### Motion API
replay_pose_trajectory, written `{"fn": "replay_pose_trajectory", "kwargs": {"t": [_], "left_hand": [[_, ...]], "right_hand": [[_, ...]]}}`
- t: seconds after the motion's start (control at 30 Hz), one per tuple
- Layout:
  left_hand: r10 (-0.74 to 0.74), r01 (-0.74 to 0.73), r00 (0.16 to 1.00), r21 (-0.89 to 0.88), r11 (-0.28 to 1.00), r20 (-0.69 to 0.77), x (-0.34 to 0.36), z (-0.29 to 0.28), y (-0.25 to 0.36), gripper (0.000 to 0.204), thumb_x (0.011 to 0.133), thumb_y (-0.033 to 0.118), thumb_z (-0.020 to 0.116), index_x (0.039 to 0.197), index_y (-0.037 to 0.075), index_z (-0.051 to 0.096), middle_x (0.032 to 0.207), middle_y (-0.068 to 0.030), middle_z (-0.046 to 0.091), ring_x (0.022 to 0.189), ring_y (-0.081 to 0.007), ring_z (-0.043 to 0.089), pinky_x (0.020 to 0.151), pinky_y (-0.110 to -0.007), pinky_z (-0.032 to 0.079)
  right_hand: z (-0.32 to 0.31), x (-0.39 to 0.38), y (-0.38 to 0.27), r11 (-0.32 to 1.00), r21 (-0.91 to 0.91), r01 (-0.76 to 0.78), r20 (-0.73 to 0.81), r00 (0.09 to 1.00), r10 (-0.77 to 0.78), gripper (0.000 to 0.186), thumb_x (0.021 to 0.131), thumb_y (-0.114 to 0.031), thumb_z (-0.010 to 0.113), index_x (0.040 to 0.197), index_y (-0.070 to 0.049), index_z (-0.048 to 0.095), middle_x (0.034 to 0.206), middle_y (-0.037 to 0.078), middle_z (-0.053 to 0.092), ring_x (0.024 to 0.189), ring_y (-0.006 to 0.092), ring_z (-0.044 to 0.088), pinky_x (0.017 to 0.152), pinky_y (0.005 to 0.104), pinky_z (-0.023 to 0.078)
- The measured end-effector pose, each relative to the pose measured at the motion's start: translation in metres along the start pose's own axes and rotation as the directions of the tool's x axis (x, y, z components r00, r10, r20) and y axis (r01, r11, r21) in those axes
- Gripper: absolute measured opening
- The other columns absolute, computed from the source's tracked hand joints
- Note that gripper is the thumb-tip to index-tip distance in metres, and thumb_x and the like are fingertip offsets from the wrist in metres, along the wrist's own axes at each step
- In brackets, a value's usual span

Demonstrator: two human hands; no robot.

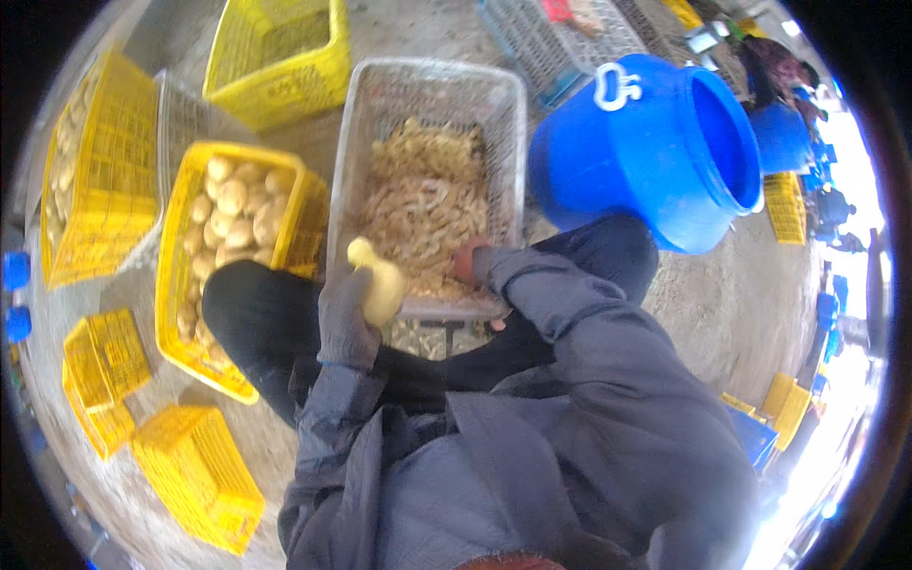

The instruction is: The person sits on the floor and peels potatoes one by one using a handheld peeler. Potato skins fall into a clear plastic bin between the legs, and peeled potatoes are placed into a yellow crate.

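"Looking down, where was the pale-yellow knobbed vegetable (384,290) seen?"
"Grasped by the left hand (346,309), at the grey crate's (432,87) near-left corner."
"The right hand (477,262)?"
"Its fingers' state couldn't be told."

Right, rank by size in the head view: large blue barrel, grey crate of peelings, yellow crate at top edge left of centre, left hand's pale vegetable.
1. Grey crate and blue barrel: too alike to rank.
2. Yellow crate.
3. Pale vegetable.
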State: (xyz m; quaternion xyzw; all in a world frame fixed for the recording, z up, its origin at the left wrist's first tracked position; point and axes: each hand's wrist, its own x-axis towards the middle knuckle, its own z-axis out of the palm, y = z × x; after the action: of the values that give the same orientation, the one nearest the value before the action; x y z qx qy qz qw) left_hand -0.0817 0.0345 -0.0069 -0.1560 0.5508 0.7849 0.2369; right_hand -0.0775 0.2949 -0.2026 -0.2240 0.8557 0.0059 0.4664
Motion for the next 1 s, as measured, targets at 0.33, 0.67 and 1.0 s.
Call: {"fn": "replay_pose_trajectory", "kwargs": {"t": [0.33, 0.67, 1.0], "left_hand": [[-0.055, 0.055, 0.998, -0.083, 0.995, 0.004, -0.006, 0.018, 0.012, 0.035, 0.087, 0.021, 0.057, 0.116, 0.002, 0.055, 0.094, -0.0097, 0.060, 0.078, -0.0231, 0.063, 0.062, -0.037, 0.056], [-0.081, 0.080, 0.997, -0.068, 0.994, -0.008, -0.015, 0.017, -0.007, 0.041, 0.087, 0.021, 0.060, 0.122, 0.001, 0.053, 0.101, -0.0119, 0.061, 0.083, -0.0277, 0.063, 0.070, -0.040, 0.054], [-0.061, 0.058, 0.997, -0.081, 0.995, -0.040, -0.024, 0.025, -0.006, 0.035, 0.088, 0.025, 0.058, 0.117, 0.005, 0.054, 0.099, -0.0115, 0.061, 0.087, -0.0285, 0.062, 0.072, -0.042, 0.053]], "right_hand": [[-0.009, -0.020, -0.005, 0.983, 0.142, -0.118, -0.016, 0.992, 0.121, 0.024, 0.085, -0.020, 0.061, 0.100, -0.006, 0.073, 0.095, 0.019, 0.070, 0.090, 0.0327, 0.068, 0.074, 0.0468, 0.056], [-0.022, -0.038, -0.005, 0.969, 0.198, -0.148, -0.061, 0.985, 0.163, 0.025, 0.087, -0.022, 0.060, 0.103, -0.007, 0.072, 0.098, 0.018, 0.070, 0.092, 0.0303, 0.068, 0.075, 0.0458, 0.056], [-0.047, -0.068, -0.011, 0.958, 0.256, -0.129, -0.171, 0.969, 0.177, 0.026, 0.089, -0.025, 0.058, 0.105, -0.009, 0.072, 0.100, 0.017, 0.070, 0.094, 0.0279, 0.068, 0.076, 0.0448, 0.056]]}}
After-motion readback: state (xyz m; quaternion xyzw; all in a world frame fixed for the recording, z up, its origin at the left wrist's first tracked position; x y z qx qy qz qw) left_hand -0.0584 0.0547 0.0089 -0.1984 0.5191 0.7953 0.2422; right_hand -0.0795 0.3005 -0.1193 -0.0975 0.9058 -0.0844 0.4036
